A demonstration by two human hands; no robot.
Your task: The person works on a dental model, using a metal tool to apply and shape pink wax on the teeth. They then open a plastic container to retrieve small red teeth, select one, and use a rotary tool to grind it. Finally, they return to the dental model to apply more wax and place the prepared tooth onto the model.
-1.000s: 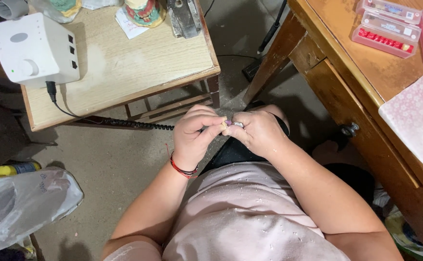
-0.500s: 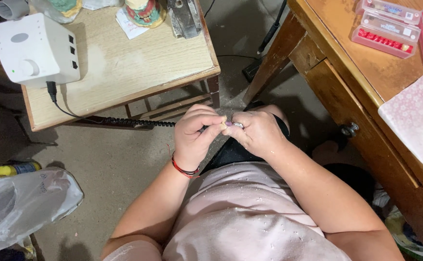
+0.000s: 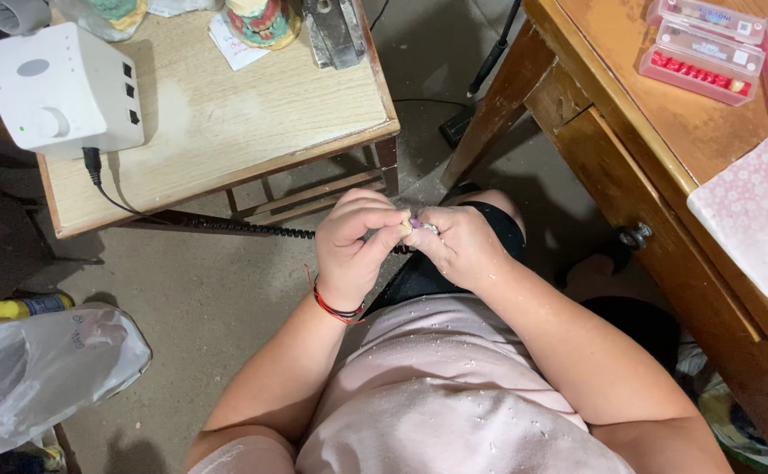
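My left hand and my right hand meet above my lap, fingers curled together. The left fingertips pinch a small pale piece. The right hand grips a slim handpiece with a purple tip that touches the piece. A black coiled cord runs from under my hands leftward toward a white control box on the low wooden table. A red band circles my left wrist.
A wooden desk stands at the right, with a drawer knob, red trays of small pieces and a pink cloth. A plastic bag and a yellow bottle lie on the floor at left.
Both hands stay together in the same spot; only slight finger shifts show.
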